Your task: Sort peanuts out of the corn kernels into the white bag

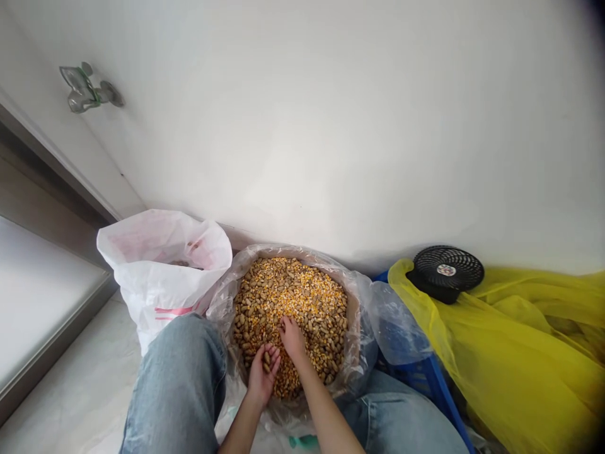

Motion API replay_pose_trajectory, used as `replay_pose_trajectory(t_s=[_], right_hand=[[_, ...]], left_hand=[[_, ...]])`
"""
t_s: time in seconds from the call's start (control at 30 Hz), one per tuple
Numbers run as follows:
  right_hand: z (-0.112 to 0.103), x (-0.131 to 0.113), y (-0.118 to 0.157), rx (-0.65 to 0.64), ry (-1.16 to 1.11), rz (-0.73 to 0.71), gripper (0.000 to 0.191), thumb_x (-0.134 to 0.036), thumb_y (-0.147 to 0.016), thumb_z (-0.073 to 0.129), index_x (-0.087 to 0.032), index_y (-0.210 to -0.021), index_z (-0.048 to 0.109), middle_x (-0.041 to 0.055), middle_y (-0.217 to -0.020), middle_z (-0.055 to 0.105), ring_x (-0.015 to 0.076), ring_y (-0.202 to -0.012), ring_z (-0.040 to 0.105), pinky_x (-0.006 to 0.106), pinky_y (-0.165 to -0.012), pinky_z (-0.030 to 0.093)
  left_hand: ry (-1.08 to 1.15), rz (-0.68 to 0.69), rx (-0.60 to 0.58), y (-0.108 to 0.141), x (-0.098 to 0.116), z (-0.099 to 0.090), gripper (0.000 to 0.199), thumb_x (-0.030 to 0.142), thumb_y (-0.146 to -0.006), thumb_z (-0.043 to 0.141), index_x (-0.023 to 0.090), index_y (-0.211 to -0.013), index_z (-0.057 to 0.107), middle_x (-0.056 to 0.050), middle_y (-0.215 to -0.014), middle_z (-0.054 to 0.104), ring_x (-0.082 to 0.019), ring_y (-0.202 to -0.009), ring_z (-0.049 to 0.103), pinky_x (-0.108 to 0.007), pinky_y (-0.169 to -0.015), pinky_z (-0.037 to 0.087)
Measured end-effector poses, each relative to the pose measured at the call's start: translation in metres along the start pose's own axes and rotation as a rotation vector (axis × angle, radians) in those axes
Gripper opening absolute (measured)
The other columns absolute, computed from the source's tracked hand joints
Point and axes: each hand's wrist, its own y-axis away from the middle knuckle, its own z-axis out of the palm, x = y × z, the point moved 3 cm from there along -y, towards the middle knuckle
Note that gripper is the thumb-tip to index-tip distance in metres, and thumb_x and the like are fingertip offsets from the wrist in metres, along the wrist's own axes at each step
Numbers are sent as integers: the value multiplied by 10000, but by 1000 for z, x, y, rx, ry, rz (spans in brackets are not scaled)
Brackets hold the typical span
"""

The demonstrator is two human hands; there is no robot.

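Observation:
Between my knees is a clear plastic bag [362, 315] filled with a mix of yellow corn kernels [309, 293] and larger brown oval seeds or nuts [243, 318], whose exact kind I cannot tell. My left hand [263, 376] is palm up at the near left of the mix, its fingers curled around a few of the brown oval seeds [267, 362]. Just right of it, my right hand [292, 337] reaches down to the mix with its fingertips pinched together. What lies in that pinch is hidden.
To the left stands an open white sack [165, 284] with some dark contents. At right are a blue plastic crate [428, 378], yellow mesh cloth [510, 353] and a black openwork basket [447, 271]. A white wall [331, 126] with a metal tap [85, 91] rises behind.

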Motion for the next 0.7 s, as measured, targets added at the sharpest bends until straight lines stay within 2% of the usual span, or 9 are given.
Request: replay_pose_trajectory(t_s=[0.13, 0.27, 0.3, 0.37, 0.43, 0.5, 0.6, 0.7], right_hand=[[-14, 0, 18, 63, -402, 23, 151, -268, -730, 469, -206, -812, 580, 34, -800, 598, 170, -780, 550, 278, -729, 400], [-21, -13, 39, -110, -653, -17, 250, -371, -702, 523, -214, -884, 590, 20, -823, 613, 158, -715, 559, 269, -673, 423], [-21, -16, 39, -126, -656, -16, 269, -385, -711, 509, -214, -903, 589, 19, -821, 613, 154, -692, 559, 269, -657, 427], [-21, -19, 31, -61, -591, 22, 271, -378, -744, 457, -203, -905, 587, 26, -810, 613, 155, -687, 559, 277, -664, 427], [-18, -20, 16, 14, -451, 59, 249, -327, -760, 425, -192, -889, 589, 37, -795, 614, 166, -732, 563, 286, -706, 417], [-11, -22, -1, 9, -275, 84, 237, -252, -750, 429, -192, -917, 586, 54, -831, 614, 173, -770, 565, 288, -721, 406], [-1, -24, -14, -25, -64, 120, 259, -176, -731, 432, -199, -939, 585, 83, -927, 595, 177, -787, 569, 278, -687, 404], [0, -23, -9, 25, -94, 105, 247, -167, -736, 416, -183, -912, 588, 94, -925, 592, 181, -816, 564, 283, -716, 405]], left_hand=[[12, 57, 10, -4, 2, 2, 201, 125, -799, 425, 152, -675, 581, -35, -697, 633, -98, -673, 616, -218, -669, 506], [59, 92, 17, -8, 5, 3, 195, 114, -793, 418, 160, -688, 575, -17, -684, 616, -85, -629, 600, -223, -649, 500], [79, 94, 6, -8, 6, 4, 184, 123, -793, 424, 157, -690, 573, -16, -680, 612, -85, -621, 597, -225, -635, 500], [126, 92, -12, -8, 7, 6, 166, 144, -793, 441, 147, -685, 568, -15, -663, 604, -80, -594, 587, -206, -586, 496], [163, 87, -14, -7, 8, 7, 154, 153, -790, 457, 141, -680, 564, -12, -643, 599, -70, -565, 575, -179, -537, 483], [177, 85, 5, -6, 9, 6, 150, 151, -787, 463, 140, -676, 563, -11, -631, 597, -66, -546, 568, -171, -519, 479], [164, 67, 10, -8, 8, 3, 158, 154, -787, 465, 135, -666, 565, -24, -636, 608, -85, -574, 586, -198, -560, 497], [162, 76, -8, -11, 8, 1, 155, 156, -786, 467, 136, -682, 579, -30, -657, 626, -98, -617, 604, -220, -617, 505]])
